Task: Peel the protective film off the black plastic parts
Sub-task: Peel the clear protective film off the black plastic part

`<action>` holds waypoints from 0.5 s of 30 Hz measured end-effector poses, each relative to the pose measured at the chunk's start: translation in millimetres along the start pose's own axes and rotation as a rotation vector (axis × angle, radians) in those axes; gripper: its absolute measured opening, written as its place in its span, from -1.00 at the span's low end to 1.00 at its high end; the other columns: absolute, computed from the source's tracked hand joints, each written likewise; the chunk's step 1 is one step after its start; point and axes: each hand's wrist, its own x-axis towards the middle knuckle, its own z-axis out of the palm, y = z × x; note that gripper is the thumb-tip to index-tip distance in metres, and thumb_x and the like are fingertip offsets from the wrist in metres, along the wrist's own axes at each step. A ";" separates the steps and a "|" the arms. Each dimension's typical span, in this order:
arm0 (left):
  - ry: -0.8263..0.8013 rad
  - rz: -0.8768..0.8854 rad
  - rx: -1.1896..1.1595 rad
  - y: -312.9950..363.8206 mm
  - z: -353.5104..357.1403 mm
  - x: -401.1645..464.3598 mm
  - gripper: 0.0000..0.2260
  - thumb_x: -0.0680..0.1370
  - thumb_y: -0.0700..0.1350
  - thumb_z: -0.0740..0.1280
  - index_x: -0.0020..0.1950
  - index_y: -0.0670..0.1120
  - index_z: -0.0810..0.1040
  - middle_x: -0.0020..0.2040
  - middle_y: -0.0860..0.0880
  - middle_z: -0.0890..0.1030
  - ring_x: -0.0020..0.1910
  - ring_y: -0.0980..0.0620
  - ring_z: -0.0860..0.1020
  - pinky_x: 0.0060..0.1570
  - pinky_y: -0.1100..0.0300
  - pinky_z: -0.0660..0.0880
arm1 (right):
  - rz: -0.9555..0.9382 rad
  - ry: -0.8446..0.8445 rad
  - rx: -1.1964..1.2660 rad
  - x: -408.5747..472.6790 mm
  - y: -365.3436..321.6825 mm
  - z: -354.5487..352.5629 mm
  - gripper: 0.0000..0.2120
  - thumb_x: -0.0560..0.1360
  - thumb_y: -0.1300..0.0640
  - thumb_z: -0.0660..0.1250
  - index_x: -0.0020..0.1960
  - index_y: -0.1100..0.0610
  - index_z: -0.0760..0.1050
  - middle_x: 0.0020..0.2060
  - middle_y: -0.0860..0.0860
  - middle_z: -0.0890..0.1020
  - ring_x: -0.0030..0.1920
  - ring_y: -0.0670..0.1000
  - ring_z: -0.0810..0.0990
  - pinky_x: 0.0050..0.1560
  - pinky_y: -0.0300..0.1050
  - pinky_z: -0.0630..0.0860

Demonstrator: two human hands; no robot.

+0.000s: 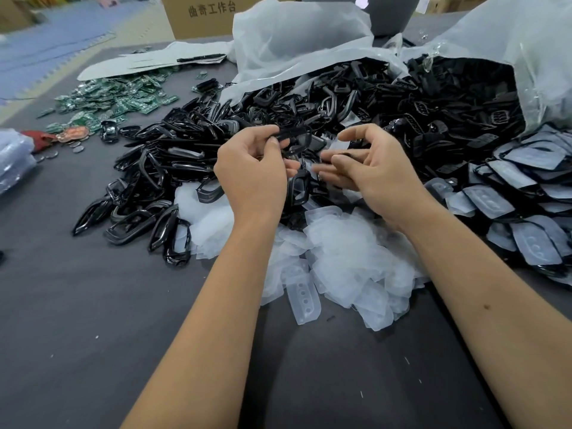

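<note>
My left hand [252,171] pinches a black plastic frame part [295,140] between thumb and fingers, lifted above the heap. My right hand [371,168] is just right of it, fingers curled, with something small and dark at its fingertips [342,156]; whether that is film or a part cannot be told. A heap of bare black frames [161,168] lies to the left. Peeled translucent film pieces [340,261] are piled under my wrists. Black parts still covered in film [526,193] lie stacked at the right.
Two open plastic bags [294,35] spill black parts at the back. Green circuit boards [117,97] lie at the far left, with a pen on papers [201,58] behind. A cardboard box [198,13] stands at the table's far edge. Dark table surface [93,320] shows in front.
</note>
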 end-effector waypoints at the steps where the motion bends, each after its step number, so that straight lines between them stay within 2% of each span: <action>1: -0.002 -0.019 -0.018 1.1 1.9 -1.3 -0.83 0.63 -0.35 0.27 0.09 -0.22 0.65 -0.15 -0.12 0.72 -0.40 -0.05 0.70 -0.37 0.18 0.58 | -0.003 0.029 -0.067 -1.7 -0.3 -0.4 -0.82 0.63 0.35 0.35 0.11 0.14 0.42 -0.11 0.24 0.73 -0.20 0.21 0.77 -0.21 -0.02 0.71; 3: -0.019 -0.070 -0.088 3.8 7.4 -4.7 -0.83 0.63 -0.36 0.26 0.06 -0.21 0.64 -0.18 -0.11 0.72 -0.40 -0.06 0.70 -0.39 0.20 0.56 | -0.052 0.078 -0.247 -2.8 1.4 -2.4 -0.87 0.61 0.27 0.42 0.02 0.15 0.47 -0.27 0.15 0.74 -0.44 0.22 0.70 -0.47 -0.07 0.60; 5: -0.041 -0.105 -0.131 5.1 13.2 -9.1 -0.84 0.63 -0.36 0.26 0.05 -0.21 0.63 -0.18 -0.12 0.72 -0.39 -0.08 0.70 -0.37 0.18 0.57 | -0.095 0.107 -0.360 -2.1 1.9 -3.7 -0.89 0.61 0.21 0.43 -0.04 0.16 0.51 -0.30 0.08 0.74 -0.53 0.15 0.64 -0.55 -0.17 0.49; 6: -0.047 -0.111 -0.130 4.8 14.9 -11.2 -0.84 0.63 -0.36 0.27 0.05 -0.21 0.63 -0.17 -0.13 0.72 -0.39 -0.09 0.70 -0.35 0.16 0.58 | -0.113 0.127 -0.377 -1.8 1.4 -3.7 -0.89 0.61 0.18 0.43 -0.06 0.14 0.53 -0.30 0.04 0.75 -0.52 0.09 0.64 -0.53 -0.19 0.48; 8: -0.043 -0.122 -0.114 2.0 15.8 -14.0 -0.84 0.62 -0.36 0.28 0.04 -0.19 0.63 -0.17 -0.14 0.72 -0.36 -0.10 0.71 -0.28 0.09 0.64 | -0.162 0.191 -0.395 -0.2 0.2 -4.9 -0.87 0.59 0.12 0.46 -0.12 0.09 0.58 -0.30 -0.07 0.74 -0.43 -0.09 0.65 -0.37 -0.23 0.53; 10: -0.041 -0.147 -0.104 -2.1 14.8 -14.4 -0.82 0.59 -0.37 0.29 0.01 -0.15 0.63 -0.17 -0.13 0.72 -0.34 -0.11 0.72 -0.15 -0.02 0.69 | -0.174 0.265 -0.363 1.1 -2.0 -5.3 -0.86 0.54 0.06 0.52 -0.17 0.02 0.64 -0.38 -0.19 0.65 -0.39 -0.21 0.55 -0.27 -0.32 0.48; 12: -0.058 -0.175 -0.099 -4.8 14.1 -14.0 -0.77 0.56 -0.41 0.27 0.01 -0.13 0.64 -0.17 -0.11 0.71 -0.30 -0.08 0.74 -0.05 -0.09 0.70 | -0.132 0.314 -0.215 1.4 -4.7 -5.1 -0.88 0.52 0.08 0.55 -0.19 0.02 0.68 -0.41 -0.18 0.57 -0.41 -0.19 0.44 -0.32 -0.31 0.44; 15: -0.081 -0.182 -0.089 -7.3 15.0 -13.6 -0.68 0.50 -0.45 0.21 0.07 -0.18 0.66 -0.15 -0.05 0.69 -0.23 0.04 0.75 -0.04 -0.05 0.70 | -0.066 0.288 -0.017 -0.2 -7.6 -3.4 -0.91 0.55 0.25 0.49 -0.11 0.11 0.67 -0.37 -0.10 0.60 -0.43 -0.13 0.49 -0.36 -0.26 0.53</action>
